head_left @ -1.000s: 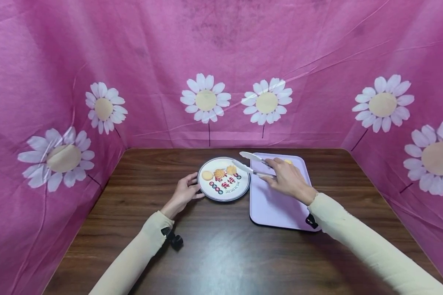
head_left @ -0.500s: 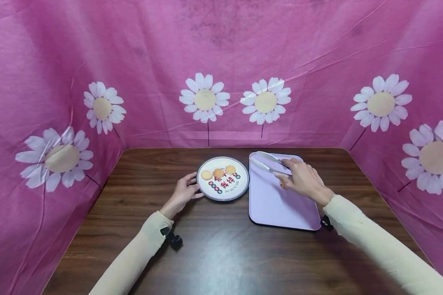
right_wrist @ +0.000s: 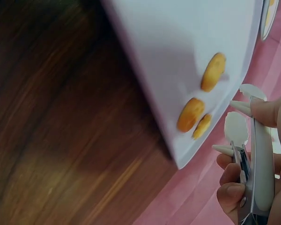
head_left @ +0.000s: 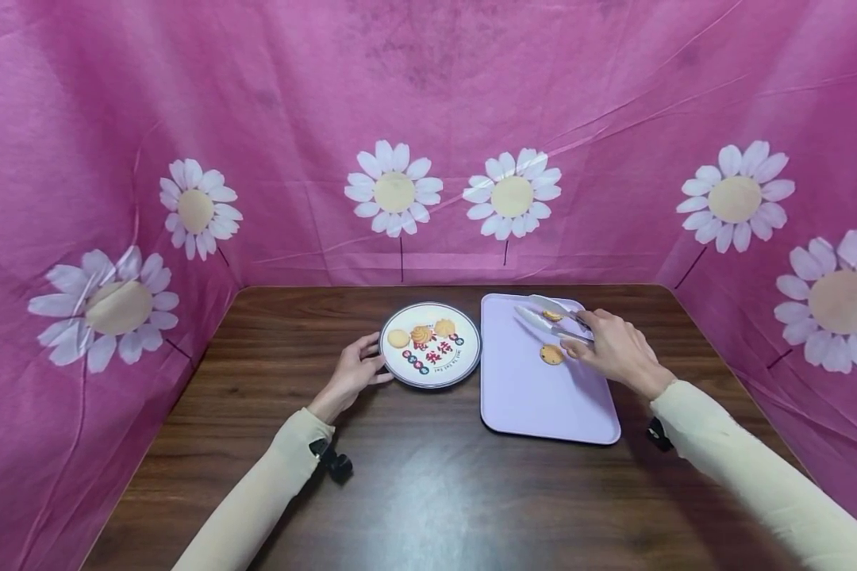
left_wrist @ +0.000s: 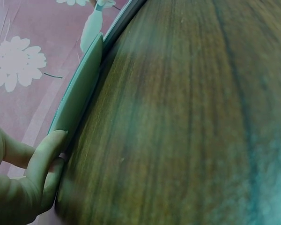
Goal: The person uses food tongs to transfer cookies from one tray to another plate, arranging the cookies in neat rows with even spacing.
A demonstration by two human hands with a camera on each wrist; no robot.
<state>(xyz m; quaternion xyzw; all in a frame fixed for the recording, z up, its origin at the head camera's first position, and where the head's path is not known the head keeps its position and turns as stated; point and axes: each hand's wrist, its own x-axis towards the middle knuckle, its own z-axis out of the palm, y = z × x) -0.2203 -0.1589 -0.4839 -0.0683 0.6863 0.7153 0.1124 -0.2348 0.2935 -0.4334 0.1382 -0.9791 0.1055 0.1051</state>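
Observation:
My left hand (head_left: pixel 351 379) holds the left rim of a round white plate (head_left: pixel 443 377) with printed red characters, its fingers curved at the edge in the left wrist view. Three cookies lie in a row on it: a smooth round one (head_left: pixel 398 339), a swirled one (head_left: pixel 421 335) and a pale bumpy one (head_left: pixel 445 327). My right hand (head_left: pixel 623 353) grips tongs (head_left: pixel 539 319) with white tips, spread apart with nothing between them, above a lilac tray (head_left: pixel 536 404). On the tray are a dotted cookie (head_left: pixel 551 354) and another cookie (head_left: pixel 552 315); three cookies show there in the right wrist view.
Plate and tray stand side by side on a dark wooden table (head_left: pixel 414 492), the tray on the right. A pink cloth (head_left: pixel 443 87) with daisies hangs behind and at both sides. A black wrist strap (head_left: pixel 334 461) shows below my left hand.
My right hand has carried the tongs rightward from beside the plate to over the tray's back right, uncovering the dotted cookie. My left hand has stayed at the plate.

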